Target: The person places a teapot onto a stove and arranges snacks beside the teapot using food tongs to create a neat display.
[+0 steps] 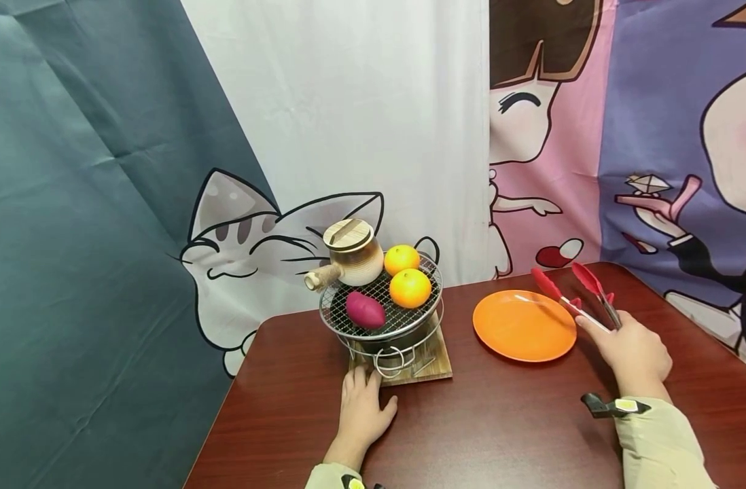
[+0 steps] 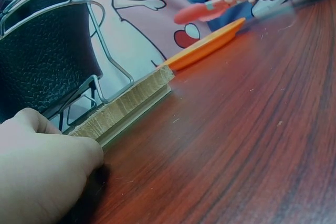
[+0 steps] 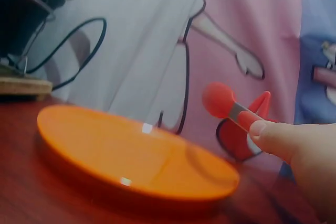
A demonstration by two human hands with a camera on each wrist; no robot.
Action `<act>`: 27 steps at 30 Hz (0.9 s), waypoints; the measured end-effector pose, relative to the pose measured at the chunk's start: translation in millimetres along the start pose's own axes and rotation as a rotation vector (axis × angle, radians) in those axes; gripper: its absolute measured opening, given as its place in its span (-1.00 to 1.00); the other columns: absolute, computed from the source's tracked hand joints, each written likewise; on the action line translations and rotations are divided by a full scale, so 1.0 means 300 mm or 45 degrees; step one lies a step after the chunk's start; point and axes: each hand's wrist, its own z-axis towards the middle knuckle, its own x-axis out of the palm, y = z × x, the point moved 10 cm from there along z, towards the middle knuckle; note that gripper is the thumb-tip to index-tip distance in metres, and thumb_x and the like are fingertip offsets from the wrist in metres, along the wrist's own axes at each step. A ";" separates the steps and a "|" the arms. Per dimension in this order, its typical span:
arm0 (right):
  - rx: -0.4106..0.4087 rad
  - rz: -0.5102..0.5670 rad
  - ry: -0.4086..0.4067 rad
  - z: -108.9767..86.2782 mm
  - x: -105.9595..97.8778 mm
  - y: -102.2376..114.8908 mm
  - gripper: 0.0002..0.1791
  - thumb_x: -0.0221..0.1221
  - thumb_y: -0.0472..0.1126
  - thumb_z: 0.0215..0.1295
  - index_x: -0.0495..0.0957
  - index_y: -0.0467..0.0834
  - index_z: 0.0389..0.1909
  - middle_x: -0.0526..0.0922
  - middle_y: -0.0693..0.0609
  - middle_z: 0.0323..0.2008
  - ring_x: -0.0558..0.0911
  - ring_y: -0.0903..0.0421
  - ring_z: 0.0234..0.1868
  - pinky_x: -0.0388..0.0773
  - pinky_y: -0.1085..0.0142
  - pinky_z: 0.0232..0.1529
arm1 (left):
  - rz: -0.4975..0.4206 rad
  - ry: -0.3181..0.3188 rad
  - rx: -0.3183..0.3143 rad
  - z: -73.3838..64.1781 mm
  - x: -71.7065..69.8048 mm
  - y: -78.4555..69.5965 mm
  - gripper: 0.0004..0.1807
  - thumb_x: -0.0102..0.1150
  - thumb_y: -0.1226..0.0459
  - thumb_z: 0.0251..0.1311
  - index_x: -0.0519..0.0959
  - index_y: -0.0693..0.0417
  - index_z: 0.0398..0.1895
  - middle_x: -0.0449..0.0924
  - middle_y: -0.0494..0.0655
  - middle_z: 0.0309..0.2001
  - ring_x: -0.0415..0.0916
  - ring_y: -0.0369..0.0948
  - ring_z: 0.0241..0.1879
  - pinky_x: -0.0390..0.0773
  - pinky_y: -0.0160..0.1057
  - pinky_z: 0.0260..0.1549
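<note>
My right hand (image 1: 636,350) grips red-tipped metal tongs (image 1: 609,309), their two arms spread, over the right edge of an orange plate (image 1: 524,326). In the right wrist view the thumb lies along the tongs (image 3: 241,116). My left hand (image 1: 362,409) rests at the front left of a wooden board (image 1: 431,363), fingertips at its edge. On that board stands a small black stove (image 2: 50,51) topped by a round wire grill (image 1: 382,285). The grill carries a purple sweet potato (image 1: 365,310), two oranges (image 1: 410,288) and a side-handled pot (image 1: 359,261) with a wooden lid.
The dark red table (image 1: 501,421) holds everything, with the plate to the right of the stove. Behind the table's far edge hangs a cloth (image 1: 373,122) printed with cartoon figures. A wire handle (image 1: 393,362) sticks out at the front of the stove.
</note>
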 end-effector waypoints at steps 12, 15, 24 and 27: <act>0.081 -0.041 0.037 0.016 0.054 -0.063 0.19 -0.10 0.67 0.12 0.29 -0.36 0.30 0.41 -0.61 0.09 0.51 -0.53 -0.15 0.44 -0.17 -0.41 | 0.000 0.000 -0.003 0.001 -0.002 -0.002 -0.45 0.41 0.07 -0.09 0.59 0.08 0.02 0.38 0.13 0.12 0.28 0.15 0.18 0.31 0.15 0.20; 0.088 -0.042 0.043 0.017 0.061 -0.071 0.19 -0.10 0.67 0.13 0.30 -0.38 0.26 0.43 -0.61 0.05 0.52 -0.51 -0.18 0.44 -0.15 -0.43 | 0.005 0.000 -0.002 -0.001 0.000 0.000 -0.44 0.41 0.07 -0.08 0.59 0.09 0.03 0.38 0.12 0.12 0.28 0.15 0.18 0.30 0.15 0.20; 0.111 -0.058 0.063 0.025 0.084 -0.090 0.24 -0.10 0.69 0.09 0.30 -0.42 0.26 0.42 -0.61 0.04 0.52 -0.49 -0.20 0.44 -0.13 -0.42 | 0.005 0.007 -0.008 -0.002 0.003 0.001 -0.45 0.40 0.07 -0.07 0.58 0.09 0.03 0.37 0.12 0.12 0.27 0.15 0.19 0.29 0.15 0.20; 0.118 -0.057 0.060 0.029 0.086 -0.096 0.25 -0.10 0.70 0.09 0.28 -0.42 0.28 0.42 -0.62 0.04 0.52 -0.48 -0.20 0.43 -0.13 -0.43 | 0.011 0.009 -0.005 -0.003 0.004 0.001 -0.45 0.40 0.07 -0.07 0.58 0.09 0.03 0.37 0.12 0.12 0.27 0.15 0.19 0.30 0.15 0.20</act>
